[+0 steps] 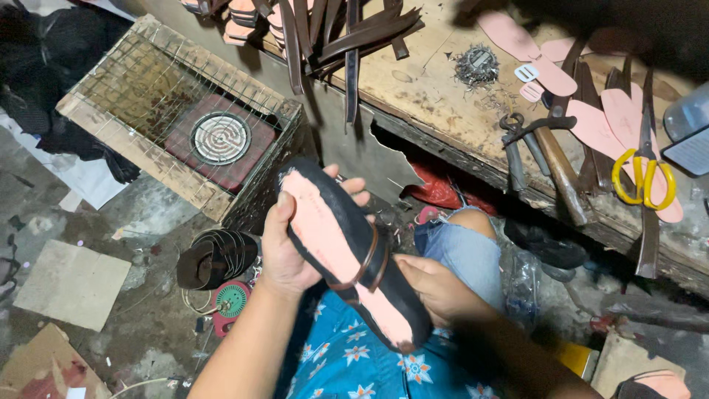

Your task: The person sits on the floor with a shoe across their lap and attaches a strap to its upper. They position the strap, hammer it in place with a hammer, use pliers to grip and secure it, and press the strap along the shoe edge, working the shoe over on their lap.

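Left to right: wire-mesh crate [125,89] on the floor caging a round coil heater [220,137], mesh presumably keeping work just off the coil. Below it, a finished strappy sandal [216,257] parked on the floor. Mid-frame, over our lap, we hold the unfinished sandal [347,255] sole-up, pink insole facing us for inspection. Left hand [289,247] grip closed round the toe end, right hand [432,290] grip closed at the heel, thumb by the brown strap. Worktop [432,92] on the right: pincers [526,144], yellow scissors [644,177], pink insoles within reach.
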The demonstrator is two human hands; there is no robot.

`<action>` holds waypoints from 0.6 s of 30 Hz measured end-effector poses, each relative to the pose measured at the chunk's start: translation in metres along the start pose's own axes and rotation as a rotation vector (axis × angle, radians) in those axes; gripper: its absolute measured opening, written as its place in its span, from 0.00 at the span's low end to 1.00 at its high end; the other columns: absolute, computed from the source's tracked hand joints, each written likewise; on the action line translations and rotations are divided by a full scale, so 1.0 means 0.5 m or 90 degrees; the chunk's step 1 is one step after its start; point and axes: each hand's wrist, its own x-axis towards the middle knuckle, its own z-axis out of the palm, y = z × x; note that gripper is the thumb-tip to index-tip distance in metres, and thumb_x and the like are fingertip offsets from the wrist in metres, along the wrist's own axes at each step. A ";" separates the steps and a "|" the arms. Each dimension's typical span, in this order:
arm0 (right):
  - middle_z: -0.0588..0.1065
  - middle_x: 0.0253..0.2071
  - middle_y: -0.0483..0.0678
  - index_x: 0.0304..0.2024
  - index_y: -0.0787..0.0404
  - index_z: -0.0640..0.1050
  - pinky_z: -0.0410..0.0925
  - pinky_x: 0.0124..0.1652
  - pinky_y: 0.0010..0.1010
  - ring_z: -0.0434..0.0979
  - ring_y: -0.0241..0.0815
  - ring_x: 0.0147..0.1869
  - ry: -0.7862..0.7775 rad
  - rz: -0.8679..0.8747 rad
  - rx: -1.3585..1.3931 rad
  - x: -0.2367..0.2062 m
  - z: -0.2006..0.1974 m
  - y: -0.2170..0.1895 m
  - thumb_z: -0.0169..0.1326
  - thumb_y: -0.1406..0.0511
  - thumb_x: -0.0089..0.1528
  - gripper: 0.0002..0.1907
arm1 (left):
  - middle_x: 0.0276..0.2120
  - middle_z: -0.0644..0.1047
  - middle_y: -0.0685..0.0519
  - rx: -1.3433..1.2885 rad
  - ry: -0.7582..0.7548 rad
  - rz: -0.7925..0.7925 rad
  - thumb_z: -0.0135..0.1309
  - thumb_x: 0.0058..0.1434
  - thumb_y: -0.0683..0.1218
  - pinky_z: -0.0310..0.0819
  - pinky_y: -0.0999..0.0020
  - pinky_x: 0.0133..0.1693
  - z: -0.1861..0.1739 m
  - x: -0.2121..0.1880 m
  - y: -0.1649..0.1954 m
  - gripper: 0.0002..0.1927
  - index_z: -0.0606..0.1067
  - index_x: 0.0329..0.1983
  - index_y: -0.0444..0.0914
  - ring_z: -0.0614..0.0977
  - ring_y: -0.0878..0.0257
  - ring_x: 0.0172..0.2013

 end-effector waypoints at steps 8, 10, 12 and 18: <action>0.72 0.54 0.64 0.55 0.68 0.75 0.65 0.56 0.53 0.71 0.69 0.60 0.885 -0.348 -1.336 -0.033 -0.120 -0.252 0.66 0.58 0.55 0.30 | 0.51 0.79 0.42 0.400 0.178 0.159 0.52 0.61 0.44 0.75 0.58 0.56 -0.054 -0.030 0.073 0.24 0.72 0.59 0.27 0.82 0.54 0.50; 0.71 0.52 0.69 0.53 0.71 0.74 0.67 0.49 0.55 0.72 0.72 0.54 0.874 -0.263 -1.296 -0.039 -0.165 -0.289 0.66 0.58 0.54 0.31 | 0.52 0.79 0.43 0.495 0.197 0.171 0.51 0.60 0.42 0.74 0.61 0.57 -0.063 -0.032 0.079 0.24 0.71 0.60 0.28 0.81 0.56 0.52; 0.72 0.49 0.70 0.48 0.73 0.75 0.69 0.48 0.56 0.74 0.72 0.50 0.860 -0.234 -1.297 -0.045 -0.191 -0.317 0.64 0.60 0.57 0.25 | 0.54 0.79 0.45 0.548 0.198 0.163 0.50 0.59 0.42 0.72 0.63 0.58 -0.069 -0.036 0.078 0.26 0.69 0.62 0.31 0.81 0.58 0.53; 0.74 0.31 0.58 0.43 0.67 0.82 0.65 0.38 0.47 0.73 0.57 0.36 0.828 -0.282 -1.011 -0.064 -0.186 -0.424 0.58 0.62 0.64 0.13 | 0.54 0.79 0.45 0.501 0.222 0.150 0.50 0.59 0.42 0.73 0.62 0.58 -0.082 -0.042 0.074 0.26 0.69 0.61 0.30 0.81 0.57 0.53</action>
